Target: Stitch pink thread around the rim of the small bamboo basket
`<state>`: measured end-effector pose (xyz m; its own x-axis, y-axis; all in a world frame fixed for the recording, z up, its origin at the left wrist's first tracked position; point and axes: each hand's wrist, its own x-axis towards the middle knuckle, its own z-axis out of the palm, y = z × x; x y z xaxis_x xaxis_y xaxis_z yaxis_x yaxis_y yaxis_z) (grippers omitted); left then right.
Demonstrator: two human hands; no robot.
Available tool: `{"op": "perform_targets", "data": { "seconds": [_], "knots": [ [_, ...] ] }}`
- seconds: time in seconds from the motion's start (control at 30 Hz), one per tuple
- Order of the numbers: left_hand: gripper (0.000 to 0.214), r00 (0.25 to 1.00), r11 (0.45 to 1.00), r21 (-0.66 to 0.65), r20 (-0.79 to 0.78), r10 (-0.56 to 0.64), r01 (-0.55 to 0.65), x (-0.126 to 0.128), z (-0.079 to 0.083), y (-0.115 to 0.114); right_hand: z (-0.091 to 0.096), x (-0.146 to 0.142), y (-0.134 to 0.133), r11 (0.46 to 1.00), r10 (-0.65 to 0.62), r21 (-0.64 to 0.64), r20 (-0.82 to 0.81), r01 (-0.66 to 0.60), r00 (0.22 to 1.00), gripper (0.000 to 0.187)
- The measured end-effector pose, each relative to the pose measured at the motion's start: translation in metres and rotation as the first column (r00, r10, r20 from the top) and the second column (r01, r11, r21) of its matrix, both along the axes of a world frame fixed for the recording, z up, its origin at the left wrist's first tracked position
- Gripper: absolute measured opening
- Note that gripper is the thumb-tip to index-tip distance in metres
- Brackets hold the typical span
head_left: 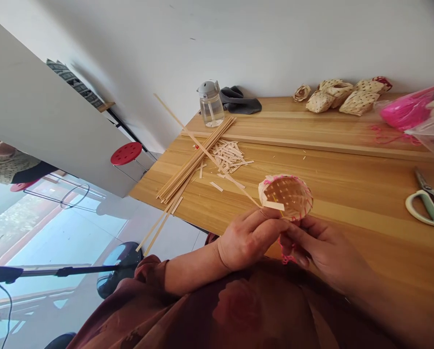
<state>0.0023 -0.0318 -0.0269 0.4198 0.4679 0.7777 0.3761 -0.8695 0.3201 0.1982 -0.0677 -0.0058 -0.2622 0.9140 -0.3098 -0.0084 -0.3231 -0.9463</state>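
A small woven basket (300,198) is tilted with its opening towards me, and pink yarn is stitched round its rim. My left hand (248,240) is closed at the near left of that rim, pinching a long, thin bamboo strip (232,180) that slants away to the upper left. A short, flat end of strip (274,206) sticks out over the opening beside my left fingers. On the near right, my right hand (320,245) is closed on the basket's rim, its fingertips near my left hand's. Loose pink yarn (288,257) dangles between the hands. The exact fingertip contacts are hidden.
A bundle of strips (197,162) and a pile of short offcuts (229,155) lie left on the wooden table. Behind stand a water bottle (211,104) and woven pieces (329,96). Scissors (429,201) and a bag of pink yarn (408,111) are at right.
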Motion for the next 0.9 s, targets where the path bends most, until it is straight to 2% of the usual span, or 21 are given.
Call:
{"op": "perform_targets", "data": {
  "seconds": [0.07, 0.1, 0.17, 0.2, 0.23, 0.27, 0.37, 0.43, 0.5, 0.6, 0.67, 0.73, 0.77, 0.83, 0.9],
  "knots": [
    [0.017, 0.999, 1.000, 0.015, -0.054, 0.002, -0.001, -0.002, -0.001, 0.000, 0.006, 0.007, 0.002, 0.985, -0.025, 0.172, 0.225, -0.014, 0.974, 0.047],
    [0.018, 0.997, 0.999, 0.034, -0.077, 0.009, -0.007, -0.004, -0.001, 0.001, 0.010, 0.012, 0.002, 0.947, -0.091, 0.319, 0.360, -0.031, 0.928, 0.043],
    [0.019, 0.992, 0.995, 0.101, -0.125, 0.008, 0.005, -0.007, 0.000, 0.003, 0.019, 0.022, 0.002, 0.787, -0.333, 0.611, 0.537, -0.085, 0.775, 0.033],
    [0.020, 0.987, 0.989, 0.143, -0.160, -0.003, 0.026, -0.008, 0.001, 0.004, 0.023, 0.026, 0.002, 0.706, -0.432, 0.695, 0.574, -0.135, 0.696, 0.030],
    [0.021, 0.980, 0.981, 0.187, -0.200, -0.011, 0.049, -0.008, 0.002, 0.005, 0.027, 0.028, 0.003, 0.657, -0.480, 0.729, 0.602, -0.193, 0.638, 0.029],
    [0.021, 0.971, 0.971, 0.229, -0.238, -0.016, 0.072, -0.008, 0.004, 0.005, 0.030, 0.029, 0.004, 0.645, -0.474, 0.721, 0.638, -0.254, 0.607, 0.029],
    [0.016, 0.951, 0.939, 0.314, -0.307, -0.039, 0.140, -0.004, 0.008, 0.004, 0.032, 0.022, 0.010, 0.688, -0.350, 0.623, 0.733, -0.372, 0.583, 0.030],
    [0.013, 0.945, 0.928, 0.331, -0.323, -0.059, 0.171, -0.002, 0.009, 0.002, 0.029, 0.014, 0.012, 0.703, -0.314, 0.605, 0.735, -0.374, 0.601, 0.031],
    [0.012, 0.933, 0.936, 0.300, -0.354, -0.069, 0.184, -0.001, 0.008, 0.000, 0.027, 0.008, 0.010, 0.692, -0.341, 0.637, 0.703, -0.340, 0.624, 0.031],
    [0.014, 0.911, 0.952, 0.210, -0.391, -0.128, 0.224, -0.001, 0.004, -0.003, 0.029, 0.006, 0.003, 0.630, -0.483, 0.742, 0.605, -0.227, 0.633, 0.026],
    [0.017, 0.903, 0.960, 0.090, -0.373, -0.213, 0.264, -0.001, 0.003, -0.003, 0.037, 0.009, -0.001, 0.601, -0.570, 0.795, 0.500, -0.084, 0.652, 0.018],
    [0.020, 0.935, 0.968, -0.104, -0.254, -0.249, 0.230, -0.001, 0.006, -0.001, 0.046, 0.015, 0.000, 0.648, -0.558, 0.753, 0.368, 0.113, 0.743, 0.015],
    [0.020, 0.959, 0.955, -0.225, -0.165, -0.232, 0.192, -0.001, 0.010, 0.000, 0.050, 0.020, 0.003, 0.692, -0.523, 0.688, 0.269, 0.219, 0.809, 0.016],
    [0.017, 0.986, 0.879, -0.455, -0.014, -0.165, 0.141, -0.002, 0.020, 0.005, 0.055, 0.032, 0.012, 0.781, -0.454, 0.489, 0.019, 0.388, 0.891, 0.023],
    [0.018, 0.982, 0.756, -0.632, 0.043, -0.184, 0.170, -0.005, 0.031, 0.009, 0.055, 0.050, 0.024, 0.818, -0.437, 0.356, -0.129, 0.453, 0.890, 0.032]
  ]
}}
